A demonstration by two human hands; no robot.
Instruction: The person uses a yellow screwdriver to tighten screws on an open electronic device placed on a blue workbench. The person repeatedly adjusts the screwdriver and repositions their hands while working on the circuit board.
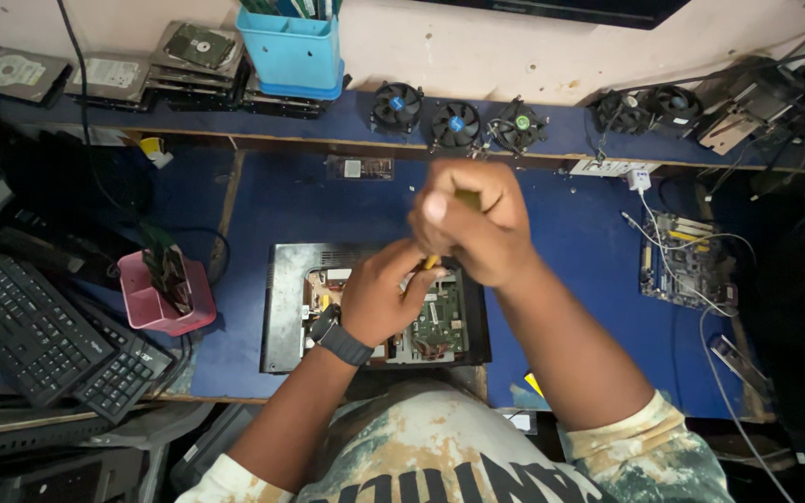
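An opened black metal device case (283,307) lies on the blue bench, showing a green circuit board (440,321) inside. My right hand (472,224) grips the yellow-green handle of a screwdriver (466,197), held upright over the case. My left hand (384,293), with a dark watch on the wrist, is wrapped around the screwdriver's lower shaft just above the board. The tip is hidden by my fingers.
A pink tray (156,303) and black keyboards (34,331) sit at the left. On the back shelf are a blue bin (293,51), hard drives (109,74) and several cooling fans (457,123). Another circuit board (687,265) with cables lies at the right.
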